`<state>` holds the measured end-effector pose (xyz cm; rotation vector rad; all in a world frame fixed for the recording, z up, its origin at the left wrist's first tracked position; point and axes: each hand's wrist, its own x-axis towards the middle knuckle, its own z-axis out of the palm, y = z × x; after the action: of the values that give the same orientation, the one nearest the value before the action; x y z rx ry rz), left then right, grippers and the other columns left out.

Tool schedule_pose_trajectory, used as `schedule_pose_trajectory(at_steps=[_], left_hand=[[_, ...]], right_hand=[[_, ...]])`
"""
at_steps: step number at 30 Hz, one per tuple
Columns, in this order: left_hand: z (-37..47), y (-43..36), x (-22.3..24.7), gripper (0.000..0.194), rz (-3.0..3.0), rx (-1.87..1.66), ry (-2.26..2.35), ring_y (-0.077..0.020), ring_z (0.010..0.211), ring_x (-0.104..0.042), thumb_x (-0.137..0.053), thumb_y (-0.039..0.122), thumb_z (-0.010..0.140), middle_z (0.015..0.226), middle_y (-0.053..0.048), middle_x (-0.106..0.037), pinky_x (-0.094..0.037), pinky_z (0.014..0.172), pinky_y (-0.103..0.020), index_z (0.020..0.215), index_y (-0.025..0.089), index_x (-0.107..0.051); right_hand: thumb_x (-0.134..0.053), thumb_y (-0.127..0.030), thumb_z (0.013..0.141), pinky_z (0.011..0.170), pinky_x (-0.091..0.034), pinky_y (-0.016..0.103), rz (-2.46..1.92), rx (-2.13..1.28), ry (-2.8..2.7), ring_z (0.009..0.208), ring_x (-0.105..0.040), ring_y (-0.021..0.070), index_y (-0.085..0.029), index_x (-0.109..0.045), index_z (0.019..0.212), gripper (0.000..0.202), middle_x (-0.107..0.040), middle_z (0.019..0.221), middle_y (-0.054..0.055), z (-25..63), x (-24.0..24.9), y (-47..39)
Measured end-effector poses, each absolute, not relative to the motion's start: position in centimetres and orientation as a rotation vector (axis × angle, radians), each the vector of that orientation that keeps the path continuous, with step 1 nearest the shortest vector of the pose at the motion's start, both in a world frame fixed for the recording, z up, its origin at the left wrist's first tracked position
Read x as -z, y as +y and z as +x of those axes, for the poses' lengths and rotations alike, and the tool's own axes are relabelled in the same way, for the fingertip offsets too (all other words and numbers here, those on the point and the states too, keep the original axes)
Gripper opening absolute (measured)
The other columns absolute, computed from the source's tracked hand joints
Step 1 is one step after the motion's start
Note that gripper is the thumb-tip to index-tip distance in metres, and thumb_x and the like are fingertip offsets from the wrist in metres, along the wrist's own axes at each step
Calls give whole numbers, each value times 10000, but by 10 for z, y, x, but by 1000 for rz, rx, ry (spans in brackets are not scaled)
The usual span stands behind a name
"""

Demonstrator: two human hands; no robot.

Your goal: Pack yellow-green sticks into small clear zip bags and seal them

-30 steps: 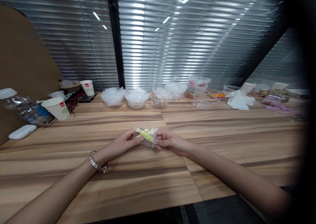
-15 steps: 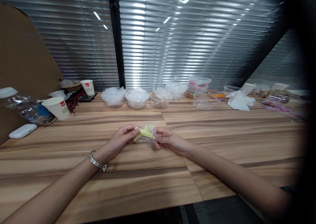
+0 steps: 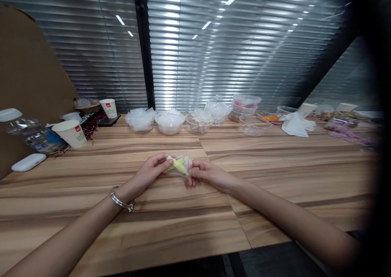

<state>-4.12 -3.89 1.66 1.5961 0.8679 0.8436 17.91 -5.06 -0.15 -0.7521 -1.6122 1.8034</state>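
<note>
A small clear plastic bag [image 3: 179, 165] with yellow-green pieces inside is stretched between my two hands, just above the wooden table [image 3: 171, 228]. My left hand [image 3: 154, 169] pinches its left edge, with the thumb over the front. At the bag's right edge, the fingers of my right hand [image 3: 203, 173] are closed on the plastic. The lower fingers of that hand curl beneath the bag's corner. A silver bracelet circles my left wrist.
Plastic bowls [image 3: 170, 122], stacked tubs [image 3: 244, 106] and a white tissue [image 3: 296, 124] line the table's back. Paper cups [image 3: 71, 133], a bottle [image 3: 39, 136] and a white case [image 3: 29, 162] stand left. Bagged items [image 3: 343, 122] lie at the back right.
The fingers of my right hand have shifted slightly left at the bag's right edge. The bag's right side is more bunched, and the yellow-green pieces look more crumpled. My left hand is nearly still.
</note>
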Motion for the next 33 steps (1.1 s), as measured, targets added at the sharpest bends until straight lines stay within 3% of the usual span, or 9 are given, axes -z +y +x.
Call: schedule_pose_trajectory(at_steps=[6,13,18,22,28,33], left_hand=[[-41,-40,-10,387,1527,-771,831,-194,983,-568,-644,351,757,1071,-76,-620,-433,847,-311,1076,181,-508],[-41,-38,-3,346,1529,-766,857,-187,922,-584,-653,370,742,969,-52,-637,-450,778,-297,988,184,-495],[-41,-39,-7,438,1566,-744,855,-207,964,-586,-637,370,758,1047,-88,-636,-438,831,-335,1120,175,-487],[-41,-42,-12,477,1589,-707,827,-213,1004,-578,-628,362,769,1103,-96,-619,-423,871,-348,1180,186,-460],[-39,-44,-13,386,1588,-693,791,-204,999,-564,-627,369,768,1082,-89,-621,-427,841,-310,1083,177,-510],[-40,-43,-11,348,1622,-685,843,-157,809,-568,-639,389,750,878,-34,-623,-431,692,-244,998,164,-542]], right_hand=[[-537,-351,838,626,-381,252,-732,-1760,-1623,595,-480,108,-131,-538,822,221,-554,651,9,178,1,-52],[-525,-402,845,595,-369,241,-758,-1690,-1696,559,-462,101,-140,-531,844,263,-523,609,-16,176,2,-53],[-556,-395,833,625,-416,242,-723,-1718,-1662,613,-520,100,-133,-537,968,295,-609,748,30,176,4,-52],[-607,-377,795,666,-434,244,-733,-1777,-1684,659,-544,100,-120,-576,953,304,-640,835,66,178,0,-53],[-612,-313,780,559,-392,203,-804,-1759,-1675,593,-512,85,-122,-585,892,223,-637,753,44,178,1,-53],[-598,-324,790,455,-298,182,-877,-1689,-1783,508,-438,62,-136,-580,912,225,-610,693,8,177,0,-52]])
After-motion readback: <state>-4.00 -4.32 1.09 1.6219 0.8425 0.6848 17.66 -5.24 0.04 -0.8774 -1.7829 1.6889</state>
